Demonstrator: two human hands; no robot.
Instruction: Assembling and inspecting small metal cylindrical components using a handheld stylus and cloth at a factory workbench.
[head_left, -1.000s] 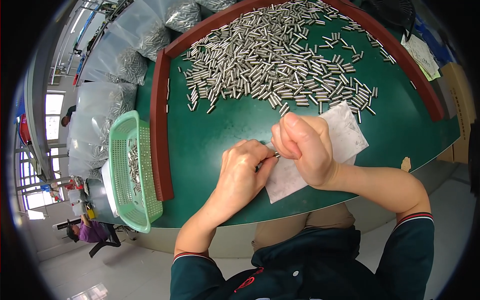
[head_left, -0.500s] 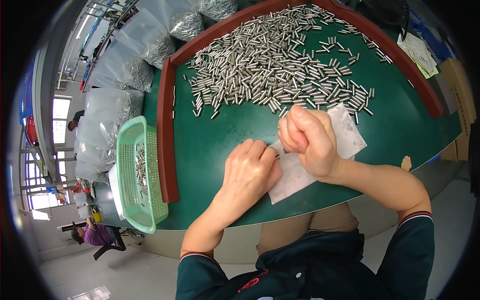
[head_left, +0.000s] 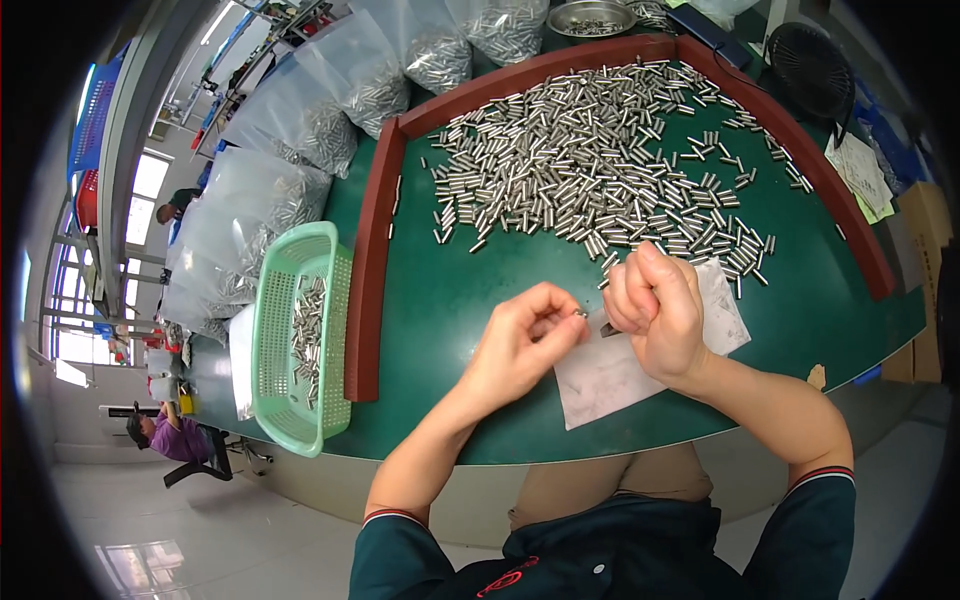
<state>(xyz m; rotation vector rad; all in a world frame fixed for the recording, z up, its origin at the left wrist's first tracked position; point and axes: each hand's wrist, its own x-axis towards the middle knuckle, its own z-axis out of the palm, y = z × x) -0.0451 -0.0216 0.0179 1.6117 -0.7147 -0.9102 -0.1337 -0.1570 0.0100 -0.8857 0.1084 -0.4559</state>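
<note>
My left hand [head_left: 525, 345] is closed in a pinch, and the end of a small metal pin [head_left: 581, 314] shows at its fingertips. Just to its right, my right hand [head_left: 662, 318] is curled into a fist with the thumb on top. A small dark piece [head_left: 608, 330] sticks out below its fingers; the rest is hidden. Under the hands lies a smudged white sheet [head_left: 610, 390] on the green tabletop [head_left: 450, 300]. Beyond them spreads a large heap of short, shiny metal pins [head_left: 560, 150].
A dark red wooden border [head_left: 372, 290] frames the heap. Left of it stands a green plastic basket [head_left: 268, 375] with more pins, beside clear bags [head_left: 365, 90] of pins. At the back are a metal bowl [head_left: 592, 18] and a black fan [head_left: 812, 70]. A person [head_left: 180, 440] sits far left.
The view has shifted, so the table sits lower and more of its back shows. My left hand has turned, bringing the pinched thumb and finger with the pin into sight. My right hand stays fisted.
</note>
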